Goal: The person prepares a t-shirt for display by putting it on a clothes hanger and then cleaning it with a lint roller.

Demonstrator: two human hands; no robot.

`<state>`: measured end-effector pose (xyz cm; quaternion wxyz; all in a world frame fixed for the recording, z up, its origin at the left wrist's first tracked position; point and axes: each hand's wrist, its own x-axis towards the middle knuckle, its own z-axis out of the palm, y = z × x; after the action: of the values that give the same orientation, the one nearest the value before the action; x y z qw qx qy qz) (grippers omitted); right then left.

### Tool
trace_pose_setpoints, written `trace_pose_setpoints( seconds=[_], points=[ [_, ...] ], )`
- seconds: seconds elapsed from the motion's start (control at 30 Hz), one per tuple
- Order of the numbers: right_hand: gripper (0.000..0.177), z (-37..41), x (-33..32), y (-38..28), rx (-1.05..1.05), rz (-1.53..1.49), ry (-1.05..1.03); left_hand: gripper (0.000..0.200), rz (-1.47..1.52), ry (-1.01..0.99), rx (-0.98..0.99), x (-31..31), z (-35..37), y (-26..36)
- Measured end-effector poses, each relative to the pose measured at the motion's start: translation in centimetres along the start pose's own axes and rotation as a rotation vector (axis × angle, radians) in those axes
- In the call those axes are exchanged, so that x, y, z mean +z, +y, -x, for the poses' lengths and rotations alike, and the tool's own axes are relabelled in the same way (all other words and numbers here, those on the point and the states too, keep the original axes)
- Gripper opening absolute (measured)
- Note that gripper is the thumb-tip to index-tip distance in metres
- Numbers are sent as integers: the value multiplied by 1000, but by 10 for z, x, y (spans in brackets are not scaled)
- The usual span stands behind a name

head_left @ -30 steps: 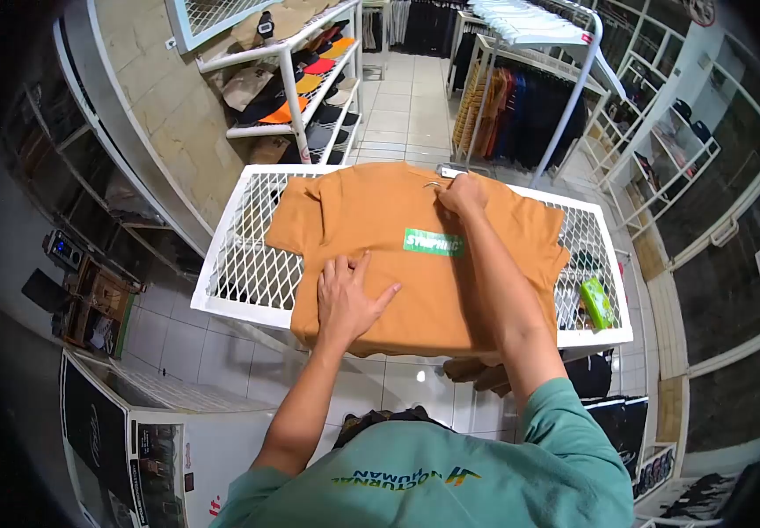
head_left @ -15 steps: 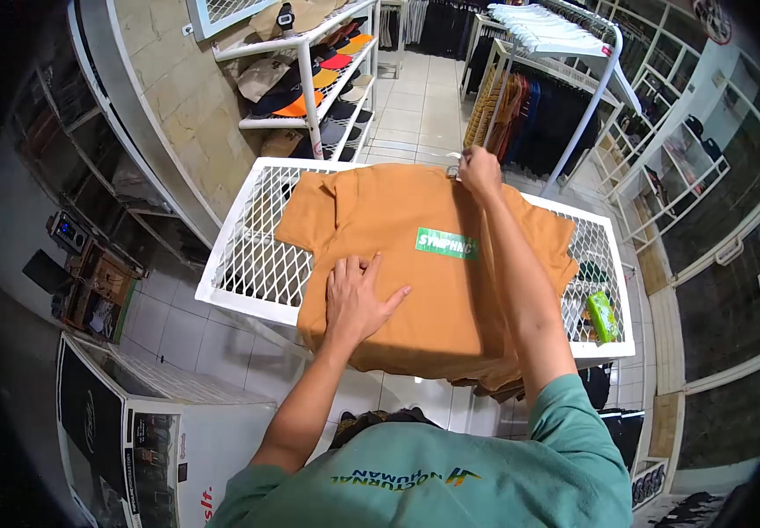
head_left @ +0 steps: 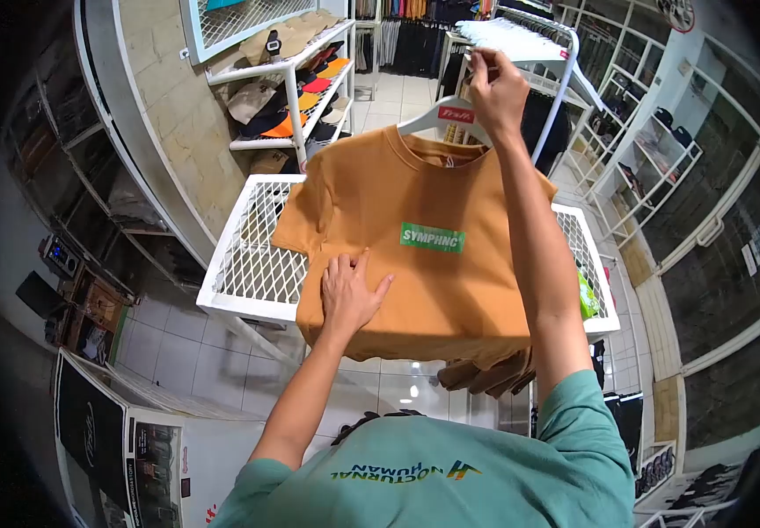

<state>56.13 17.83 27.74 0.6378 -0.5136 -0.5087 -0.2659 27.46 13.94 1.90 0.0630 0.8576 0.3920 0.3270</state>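
The right grip [head_left: 497, 91] is grasping the top of the hanger [head_left: 426, 122], and the fingers are hiding most of the hook. The hanger is standing up out of the neck of the orange shirt [head_left: 415, 286], its arms seemingly running inside the shoulders. The left grip [head_left: 351, 295] is lying spread and flat on the lower front, clasping nothing, below and to the left of the green print [head_left: 432, 238]. The shirt is resting over the worktop [head_left: 239, 304], its neck end rising and its hem drooping past the near edge.

For a clean job, the right grip should be holding the hanger level, so that both shoulders are sitting evenly and the neckline is not stretching. The left grip should be steadying the cloth rather than pinning it, since heavy pressing would likely be dragging against the hanger. The sleeve [head_left: 296, 224] nearer the left grip is creasing by the armpit and may be needing a light tug. The other shoulder is partly hiding behind the forearm, so its fit is worth checking
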Motion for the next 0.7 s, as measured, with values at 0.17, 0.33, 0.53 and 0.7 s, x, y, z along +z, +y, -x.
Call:
trace_pose_setpoints(
  seconds=[0.17,0.33,0.53,0.7],
  points=[
    [16,-17,-22,-75,-110,-110,13,53,100,159,90,-28,-9,6],
    [14,-6,-22,-132,-179,-269,-20,48,100,641,326,-124,-45,25],
    [14,25,-24,-199,-124,-370,-104,47,36,655,432,-195,-74,32],
    [20,65,-59,-216,-164,-238,-103,43,104,380,459,-199,-59,24]
  ],
)
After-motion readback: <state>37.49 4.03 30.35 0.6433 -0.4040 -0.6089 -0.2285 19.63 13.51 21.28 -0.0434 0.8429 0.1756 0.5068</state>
